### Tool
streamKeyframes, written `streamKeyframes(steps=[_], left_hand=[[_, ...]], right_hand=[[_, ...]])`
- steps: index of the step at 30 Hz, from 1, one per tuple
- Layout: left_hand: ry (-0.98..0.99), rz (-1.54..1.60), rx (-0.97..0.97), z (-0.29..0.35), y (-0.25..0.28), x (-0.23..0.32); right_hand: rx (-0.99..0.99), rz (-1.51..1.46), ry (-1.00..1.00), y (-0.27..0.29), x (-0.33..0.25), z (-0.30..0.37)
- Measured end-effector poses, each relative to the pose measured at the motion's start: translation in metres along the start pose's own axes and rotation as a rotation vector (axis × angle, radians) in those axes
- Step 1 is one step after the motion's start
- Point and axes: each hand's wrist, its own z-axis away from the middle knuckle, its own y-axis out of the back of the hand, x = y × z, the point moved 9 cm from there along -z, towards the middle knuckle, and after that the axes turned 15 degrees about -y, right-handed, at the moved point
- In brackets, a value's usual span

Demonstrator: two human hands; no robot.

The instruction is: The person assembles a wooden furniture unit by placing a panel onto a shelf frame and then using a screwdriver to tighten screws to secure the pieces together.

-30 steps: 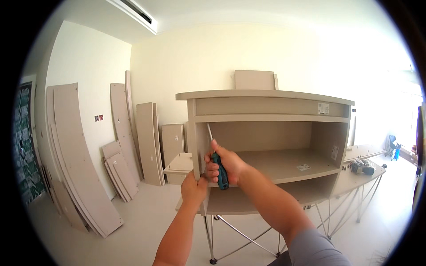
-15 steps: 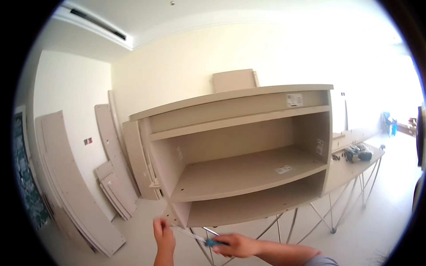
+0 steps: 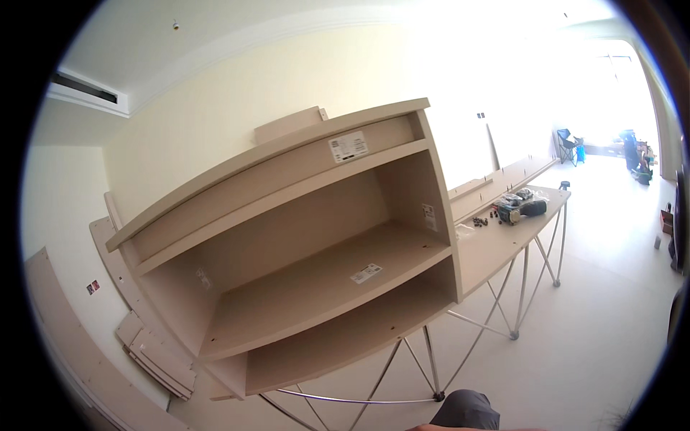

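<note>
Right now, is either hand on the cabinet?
No. Neither hand shows in the head view; the beige cabinet stands untouched on the folding work table, with only a grey sleeve at the lower edge.

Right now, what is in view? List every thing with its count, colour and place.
Cabinet carcass: one, beige, open shelves, centre, on the work table.
Work table: one, beige top on metal trestle legs, centre right.
Power drill: one, teal and black, far end of the table.
Small fittings: several, dark, beside the drill.
Loose panels: several, beige, leaning on the left wall.
Folding chair: one, blue, far right.
Air conditioner: one, white, upper left.
Person's own sleeve: grey, bottom edge; hands out of view.
</note>
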Motion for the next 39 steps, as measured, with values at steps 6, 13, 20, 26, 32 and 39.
streamKeyframes(steps=[6, 13, 20, 26, 32, 39], left_hand=[[-0.078, -0.045, 0.001, -0.025, -0.035, 0.027], [-0.071, -0.142, -0.137, -0.032, -0.084, 0.055], [-0.114, -0.126, -0.221, -0.068, -0.109, 0.088], [-0.255, -0.302, -0.296, -0.082, -0.130, 0.138], [-0.190, -0.367, -0.395, -0.099, -0.142, 0.180], [-0.293, -0.398, -0.446, -0.106, -0.194, 0.277]], right_hand=[[0.143, -0.037, -0.030, 0.023, 0.004, 0.003], [0.186, -0.018, 0.005, 0.057, -0.006, 0.027], [0.348, -0.004, 0.157, 0.102, -0.010, 0.033], [0.454, 0.023, 0.125, 0.146, -0.047, 0.065], [0.839, 0.377, 0.286, 0.190, -0.109, 0.110], [1.115, 0.442, 0.476, 0.232, -0.140, 0.141]])
